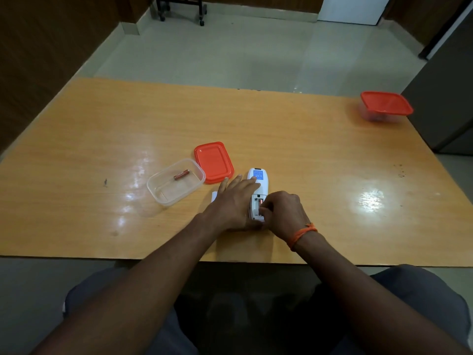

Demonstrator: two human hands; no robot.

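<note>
A white remote control [258,176] lies face down on the wooden table [307,155], its battery bay open. My left hand [234,201] rests flat on it, fingers straight, holding it down. My right hand [282,213] has its fingers curled at the bay, pinching a copper-coloured battery [260,201] that sits in the slot. A small white piece, probably the battery cover [214,196], lies just left of my left hand, mostly hidden. A clear plastic container [176,185] to the left holds one more battery [181,174].
The container's red lid [213,162] lies beside it, behind my left hand. A second clear container with a red lid on [385,105] stands at the table's far right. A grey cabinet [445,98] stands at the right edge. The table's near edge runs just below my wrists.
</note>
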